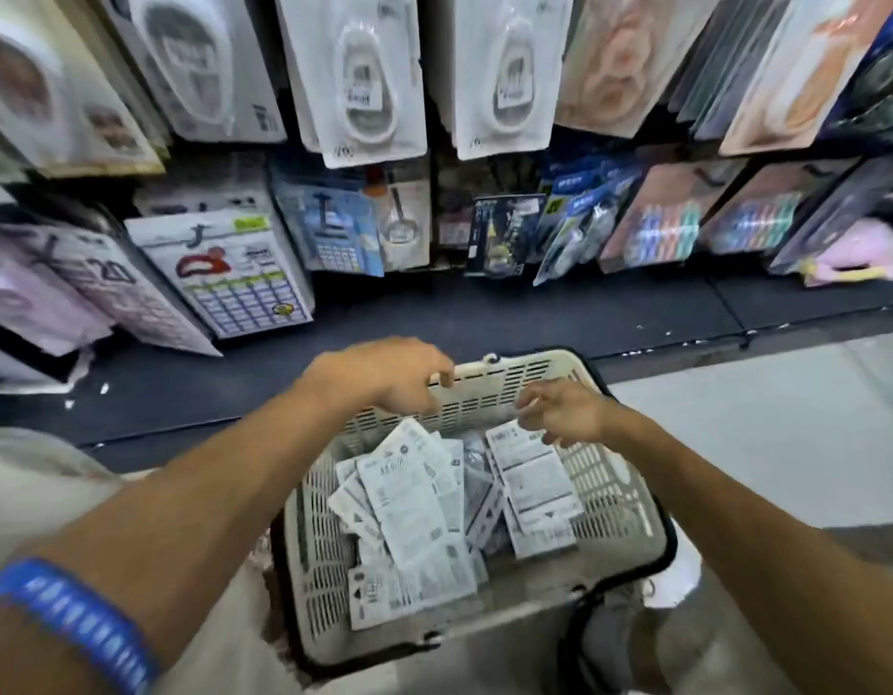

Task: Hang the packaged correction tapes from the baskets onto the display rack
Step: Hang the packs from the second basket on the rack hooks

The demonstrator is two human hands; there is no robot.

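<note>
1. Blue wristband (78,627) circles the person's left forearm, nearest the camera, as both arms reach forward over a shopping basket.

2. Cream plastic basket (619,499), slatted and black-rimmed, sits just below the arms; its black handle (582,639) hangs down at the near side.

3. Packaged correction tapes (414,514) lie loose in the basket, white card backs up, overlapping in a heap; a second stack (537,494) rests toward the right wall.

4. Left hand (384,376) hovers above the basket's far rim with fingers curled downward; whether it grips anything cannot be told.

5. Right hand (559,411) pinches the top edge of the right stack, fingers bent over the card.

6. Judged from this, the step is picking up packs: lifting them by the top edge should keep the hang holes aligned and ready for a peg.

7. Display rack (454,233) stands beyond, across dark floor matting (484,313), crowded with hanging blister packs (364,77); none of the basket's stock is hung yet.
</note>
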